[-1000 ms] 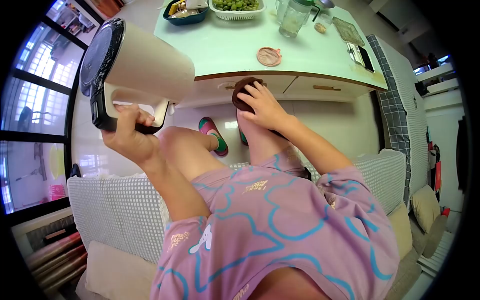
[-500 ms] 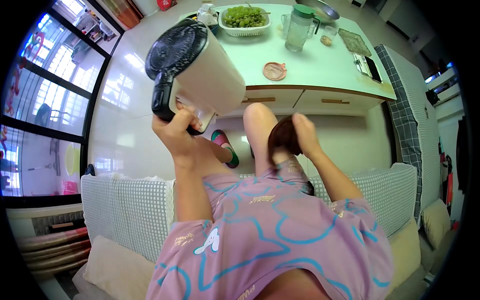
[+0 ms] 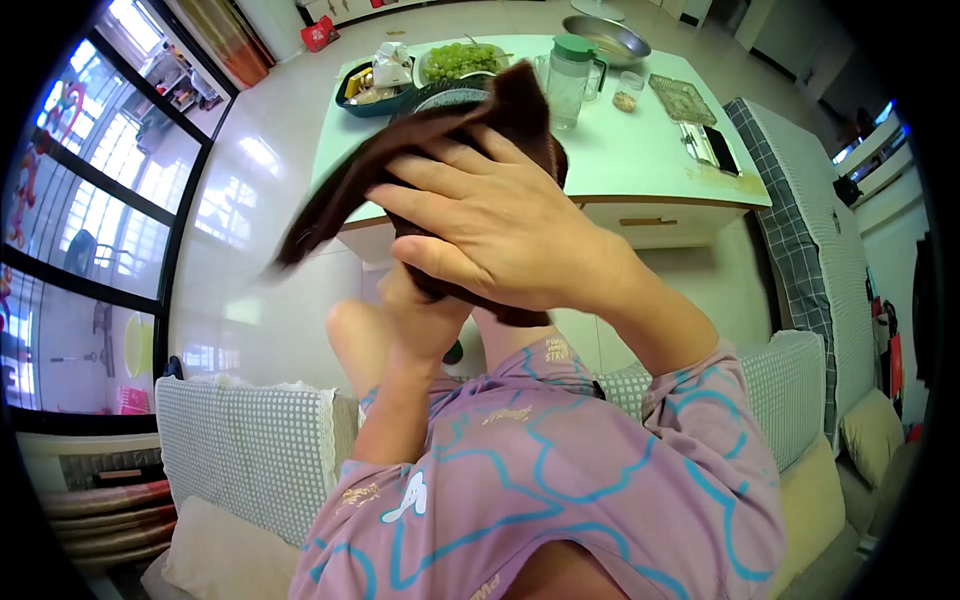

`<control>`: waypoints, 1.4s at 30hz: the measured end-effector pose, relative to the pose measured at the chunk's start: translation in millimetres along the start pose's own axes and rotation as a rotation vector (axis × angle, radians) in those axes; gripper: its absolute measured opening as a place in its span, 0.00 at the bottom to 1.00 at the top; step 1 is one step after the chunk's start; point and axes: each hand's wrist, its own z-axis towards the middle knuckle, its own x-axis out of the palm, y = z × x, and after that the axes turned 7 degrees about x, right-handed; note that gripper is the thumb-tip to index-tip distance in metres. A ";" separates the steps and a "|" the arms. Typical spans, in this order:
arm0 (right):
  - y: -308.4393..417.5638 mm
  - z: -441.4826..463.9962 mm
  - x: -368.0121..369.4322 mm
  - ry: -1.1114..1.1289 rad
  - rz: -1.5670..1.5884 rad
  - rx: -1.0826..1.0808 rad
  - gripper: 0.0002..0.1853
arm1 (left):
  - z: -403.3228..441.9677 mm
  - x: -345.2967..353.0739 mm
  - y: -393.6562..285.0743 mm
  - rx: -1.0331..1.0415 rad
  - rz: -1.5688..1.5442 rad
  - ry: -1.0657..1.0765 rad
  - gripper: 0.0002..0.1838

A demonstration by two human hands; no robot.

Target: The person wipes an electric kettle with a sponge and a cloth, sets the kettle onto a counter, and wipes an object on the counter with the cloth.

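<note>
**Pale table behind, brown cloth in my hands**

A pale-topped table [image 3: 620, 160] stands on the glossy floor [image 3: 250, 270], beyond my knee [image 3: 350, 325], as I work over the sofa [image 3: 250, 440] with a brown cloth [image 3: 340, 185]. The cloth is raised in front of me and covers most of the kettle, whose dark lid [image 3: 455, 95] seems to be what shows behind it.

My right hand [image 3: 490, 215] lies across the cloth, fingers slightly spread and thumb out to the side. My left hand [image 3: 415, 315] is underneath, its fingers hidden; I cannot tell what they close on. Even pressure from the whole palm, against a steady support below, should serve best, with the loose, blurred end gathered in so it cannot drag.

Beyond are the grapes [image 3: 460, 60], a blue tub [image 3: 352, 105] and a green-lidded pitcher [image 3: 567, 95], the likeliest things to be knocked by a wide swing. A metal bowl [image 3: 625, 42], a small glass [image 3: 628, 88] and a phone [image 3: 719, 149] lie farther from the cloth.
</note>
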 end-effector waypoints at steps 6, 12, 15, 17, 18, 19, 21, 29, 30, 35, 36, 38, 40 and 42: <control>-27.6 43.6 5.4 -0.113 -0.047 0.049 0.28 | 5.6 -14.9 -26.8 0.082 0.115 0.038 0.15; -92.4 77.4 -4.8 -0.055 -0.172 0.134 0.21 | -4.0 -24.3 -31.6 0.131 0.181 0.001 0.11; -114.0 58.0 11.3 -0.565 -0.084 0.361 0.20 | -5.6 -28.0 -31.1 0.138 0.178 -0.034 0.10; -146.7 24.0 38.5 -0.600 0.227 0.569 0.21 | -9.6 -36.8 -26.2 0.036 0.082 -0.078 0.09; -161.9 5.2 50.5 -0.612 0.484 0.778 0.22 | -5.6 -36.0 -39.9 -0.103 -0.068 -0.123 0.09; -173.6 -13.0 57.4 -0.491 0.964 1.168 0.23 | -5.0 -41.0 -42.7 -0.202 -0.154 -0.133 0.08; -163.0 -39.0 67.4 -0.446 1.145 1.084 0.23 | -5.0 -46.1 -28.7 -0.165 -0.177 -0.154 0.08; -80.0 -14.1 49.6 -0.277 1.733 0.742 0.24 | -5.3 -35.6 -27.7 -0.155 -0.034 -0.004 0.09; -82.2 -15.7 52.6 -0.277 1.738 0.745 0.24 | -5.0 -35.6 -27.7 -0.171 -0.057 -0.046 0.08; -111.8 -39.0 58.5 -1.065 1.606 0.821 0.17 | 9.4 -58.8 -32.3 -0.254 -0.496 -0.223 0.08; -98.0 -40.8 43.3 -1.124 1.584 0.750 0.17 | 12.9 -64.0 -34.3 -0.237 -0.505 -0.239 0.08; -60.3 -53.5 33.0 -1.096 1.442 0.750 0.19 | 20.8 -70.1 -38.5 -0.190 -0.475 -0.242 0.08; -29.7 -61.6 55.0 -0.920 1.013 0.726 0.22 | 25.7 -65.0 -44.9 -0.161 -0.419 -0.244 0.08; -14.6 -76.7 85.7 -0.714 0.415 0.390 0.27 | 27.3 -57.8 -48.7 -0.119 -0.379 -0.268 0.10</control>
